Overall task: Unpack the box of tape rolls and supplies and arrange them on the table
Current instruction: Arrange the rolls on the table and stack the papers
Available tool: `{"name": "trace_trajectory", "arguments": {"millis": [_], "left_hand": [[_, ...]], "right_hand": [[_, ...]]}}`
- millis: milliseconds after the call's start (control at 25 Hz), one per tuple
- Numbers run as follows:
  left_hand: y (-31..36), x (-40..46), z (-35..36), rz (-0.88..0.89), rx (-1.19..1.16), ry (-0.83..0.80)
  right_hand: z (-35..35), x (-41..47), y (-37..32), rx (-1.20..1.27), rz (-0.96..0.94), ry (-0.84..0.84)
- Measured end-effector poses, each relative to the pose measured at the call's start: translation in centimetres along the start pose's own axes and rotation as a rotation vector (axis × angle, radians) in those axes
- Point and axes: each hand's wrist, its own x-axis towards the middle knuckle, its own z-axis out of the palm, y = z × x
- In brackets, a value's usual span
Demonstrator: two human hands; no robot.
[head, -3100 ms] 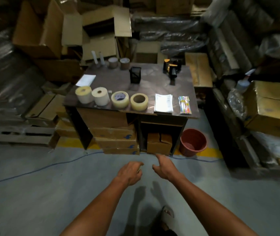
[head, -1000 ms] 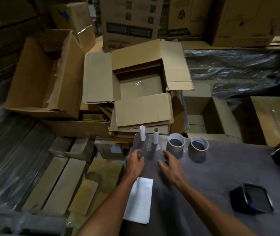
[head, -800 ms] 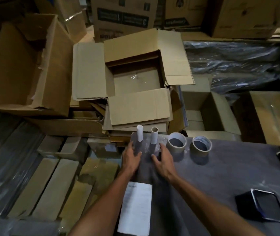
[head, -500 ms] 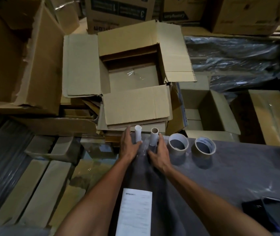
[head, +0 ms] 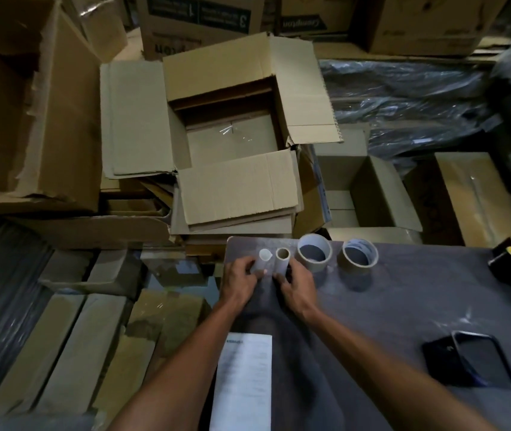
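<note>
Both hands have closed in since half a second ago: left hand (head: pixel 239 280) now curls around the white tube (head: pixel 262 261), right hand (head: pixel 298 283) around the brown tube (head: pixel 281 261). Both tubes stand upright at the desk (head: pixel 403 300) far edge, just left of two tape rolls (head: pixel 314 252), below the open box (head: pixel 232 141).
</note>
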Motion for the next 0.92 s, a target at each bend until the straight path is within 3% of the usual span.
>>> {"name": "trace_trajectory", "arguments": {"millis": [240,600,920], "left_hand": [[1.6,-9.0,2.6,0.026,-0.092,-0.098],[3.8,-22.7,6.8,0.049,0.275,-0.201],[5.1,-28.0,8.2,0.038,0.281,-0.236]], "right_hand": [[-6.0,-9.9,3.9,-0.128,-0.036,0.012],[-13.6,-20.8,6.4,-0.125,-0.009,-0.191],[-15.6,-24.9,7.5,-0.208,-0.058,-0.308]]}}
